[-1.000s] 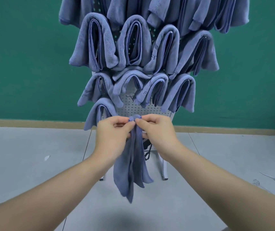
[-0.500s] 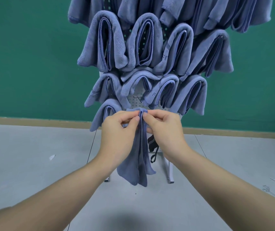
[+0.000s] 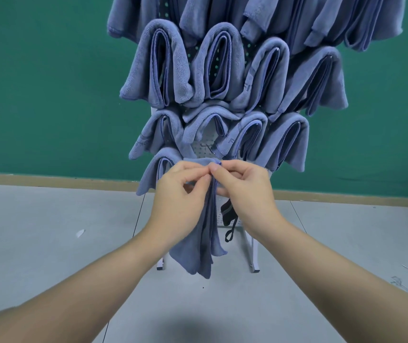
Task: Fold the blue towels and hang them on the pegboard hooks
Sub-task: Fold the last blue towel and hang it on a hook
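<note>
Left hand (image 3: 181,188) and right hand (image 3: 243,188) both pinch the folded blue towel's (image 3: 206,236) top fold, low before the pegboard (image 3: 204,151). Keep the layers together and drape it over the bare hook (image 3: 207,147).

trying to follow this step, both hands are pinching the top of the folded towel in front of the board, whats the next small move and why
Probably lift the folded towel a little and forward onto the bare hook just above. The left hand and right hand pinch its top fold just below that open patch of pegboard, next to the bottom-row towel that already hangs, and the rest dangles free.
</note>
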The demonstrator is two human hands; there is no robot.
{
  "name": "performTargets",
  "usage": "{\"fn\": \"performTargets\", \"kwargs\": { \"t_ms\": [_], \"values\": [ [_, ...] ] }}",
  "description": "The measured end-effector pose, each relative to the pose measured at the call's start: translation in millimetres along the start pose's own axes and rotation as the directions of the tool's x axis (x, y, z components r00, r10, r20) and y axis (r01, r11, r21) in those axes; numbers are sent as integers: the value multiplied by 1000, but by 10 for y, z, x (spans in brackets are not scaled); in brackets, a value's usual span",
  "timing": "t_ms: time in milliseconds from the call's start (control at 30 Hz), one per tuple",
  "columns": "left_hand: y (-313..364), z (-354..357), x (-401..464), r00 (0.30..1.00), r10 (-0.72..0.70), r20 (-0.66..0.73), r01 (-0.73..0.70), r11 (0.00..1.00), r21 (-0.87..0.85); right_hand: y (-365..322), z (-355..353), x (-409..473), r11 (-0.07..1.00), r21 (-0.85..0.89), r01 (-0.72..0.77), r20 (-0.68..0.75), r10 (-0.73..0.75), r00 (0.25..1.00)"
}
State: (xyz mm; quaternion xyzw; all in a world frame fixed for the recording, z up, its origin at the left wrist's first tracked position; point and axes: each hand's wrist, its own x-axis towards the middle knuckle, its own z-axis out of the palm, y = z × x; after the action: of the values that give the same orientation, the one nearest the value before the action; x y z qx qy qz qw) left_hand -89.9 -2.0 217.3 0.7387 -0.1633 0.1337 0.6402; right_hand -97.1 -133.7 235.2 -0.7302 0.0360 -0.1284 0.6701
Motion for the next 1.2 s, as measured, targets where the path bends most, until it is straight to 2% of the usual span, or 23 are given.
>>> {"fn": "performTargets", "kwargs": {
  "t_ms": [100,200,233,300,367,433,533,667,767,867,967,1133,1200],
  "values": [
    [-51,-83,85,998,18,59,-21,999,50,-9,-63,70,1000,-7,-2,-16,1,1000],
    [-89,-217,221,996,88,25,-91,985,150,-81,-127,139,997,-53,56,91,-51,995],
    [-95,-279,273,995,70,67,-79,985,150,-111,-148,158,995,-64,73,129,-64,990],
    [-115,-415,367,961,-31,276,4,995,99,-174,-185,176,994,-64,94,179,-81,981],
    [-138,-524,415,865,-121,488,70,990,122,-211,-244,184,988,-106,114,193,-92,977],
    [-188,-565,412,812,-163,561,85,983,162,-218,-342,188,966,-208,150,193,-110,975],
    [-246,-556,400,869,-173,464,139,985,107,-164,-514,207,914,-373,159,171,-101,980],
    [-229,-520,428,938,-153,312,165,986,-13,-29,-631,216,881,-464,96,99,-55,993],
    [-225,-422,394,964,-46,261,45,999,12,39,-600,182,866,-489,104,62,-85,994],
    [-118,-335,350,960,49,277,-52,999,3,28,-570,179,896,-438,70,-31,-93,995],
    [-58,-277,330,949,79,305,-108,991,78,7,-590,209,911,-409,55,-110,-108,988],
    [-116,-231,305,918,-52,393,-9,988,153,-9,-644,220,899,-426,105,-118,-170,978],
    [-176,-261,320,886,-72,459,-52,966,251,-5,-676,224,884,-451,123,-107,-190,976]
  ]
}}
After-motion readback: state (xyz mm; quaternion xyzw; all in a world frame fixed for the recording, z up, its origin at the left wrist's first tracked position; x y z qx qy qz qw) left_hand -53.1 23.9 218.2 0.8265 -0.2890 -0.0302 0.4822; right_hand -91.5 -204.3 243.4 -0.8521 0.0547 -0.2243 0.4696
